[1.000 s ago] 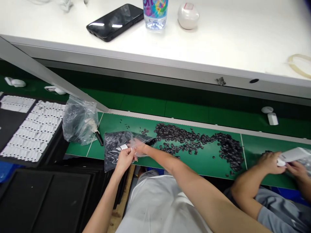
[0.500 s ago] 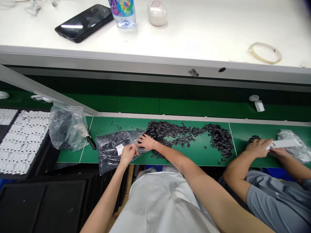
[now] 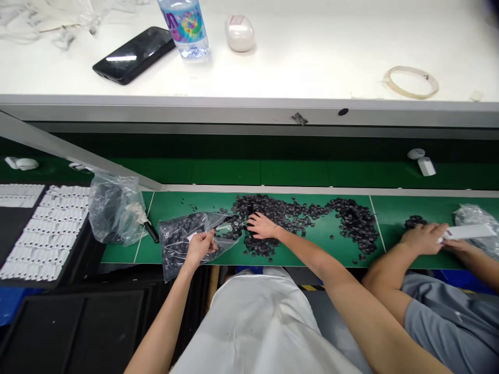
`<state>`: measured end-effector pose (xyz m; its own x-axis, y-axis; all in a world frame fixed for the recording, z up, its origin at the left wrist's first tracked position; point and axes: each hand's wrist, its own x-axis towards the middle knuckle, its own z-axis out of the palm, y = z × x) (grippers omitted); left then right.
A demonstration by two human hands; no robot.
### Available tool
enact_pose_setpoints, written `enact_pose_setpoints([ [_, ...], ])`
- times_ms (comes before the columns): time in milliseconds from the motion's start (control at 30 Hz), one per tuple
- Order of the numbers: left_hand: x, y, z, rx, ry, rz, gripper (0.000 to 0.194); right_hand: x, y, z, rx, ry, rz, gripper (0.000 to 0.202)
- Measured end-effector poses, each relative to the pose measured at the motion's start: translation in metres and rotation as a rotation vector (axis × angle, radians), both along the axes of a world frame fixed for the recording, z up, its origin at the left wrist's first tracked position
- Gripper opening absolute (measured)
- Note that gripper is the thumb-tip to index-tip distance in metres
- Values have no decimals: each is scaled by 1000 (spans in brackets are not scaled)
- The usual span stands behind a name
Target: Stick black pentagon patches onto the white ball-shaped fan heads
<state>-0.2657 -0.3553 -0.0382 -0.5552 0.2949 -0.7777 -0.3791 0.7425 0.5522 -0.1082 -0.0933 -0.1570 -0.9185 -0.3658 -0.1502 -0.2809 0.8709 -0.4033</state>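
Your left hand [image 3: 200, 248] pinches the clear bag [image 3: 171, 262] between thumb and fingers near its mouth, partly covering a white label [image 3: 191, 236]. The bag lies on the green worktop [image 3: 322, 246], full of small dark pieces, with its lower left corner sticking out past the near edge and its mouth facing right. Your right hand [image 3: 263, 227] rests palm down with its fingers somewhat spread on the left end of the loose black pieces [image 3: 268, 205], just beside the bag's mouth. These form an uneven band that runs right and ends in a thicker heap [image 3: 356, 226]; whether any are held under your palm, you cannot tell from here. To the left of your bag sits a second clear bag [image 3: 113, 208], with a black handle [image 3: 150, 231] beside it, and farther left a dark tray carries rows of white parts [image 3: 49, 234]. On your right, a co-worker's hands [image 3: 424, 239] hold a long white piece [image 3: 470, 231]. Above, a phone [image 3: 134, 56] lies beside a bottle [image 3: 187, 28] on the white shelf [image 3: 312, 62].
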Motion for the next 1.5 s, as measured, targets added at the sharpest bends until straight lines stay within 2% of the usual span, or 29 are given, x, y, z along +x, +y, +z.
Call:
enact_pose_setpoints([
  [233, -8, -11, 19, -26, -1, -11, 32, 33, 12, -1, -87, 2, -96, 33],
  [333, -11, -16, 27, -24, 8, -3, 33, 42, 14, 2, -106, 20, -184, 32],
  [467, -8, -13, 26, -13, 11, 11, 32, 49, 6, 11, -129, 68, -355, 31],
  [533, -5, -8, 22, -8, 9, 15, 32, 43, -4, 14, -164, 86, -377, 31],
  [633, 0, 1, 13, -10, 1, 7, 32, 13, -29, 16, -249, 95, -300, 32],
  [800, 8, 19, -1, -14, 14, -45, 32, -77, -83, 10, -315, 80, -90, 36],
  [900, 8, 26, -6, -16, 52, -76, 31, -121, -112, 1, -289, 49, -29, 43],
  [967, 5, 24, -7, -26, 78, -83, 31, -135, -126, -6, -266, 27, -4, 46],
  [1067, 0, 11, -4, -44, 96, -76, 32, -134, -138, -16, -237, 5, 24, 45],
  [1167, -3, -4, 0, -41, 96, -53, 32, -117, -130, -23, -210, 0, 47, 44],
  [1267, 0, -10, 1, -24, 88, -33, 31, -97, -108, -22, -175, 3, 49, 46],
  [1400, 4, 0, -1, -9, 68, -30, 31, -77, -77, -13, -149, 9, 14, 41],
  [1500, 4, 10, 0, -11, 56, -32, 33, -64, -64, -6, -181, 29, -35, 40],
])
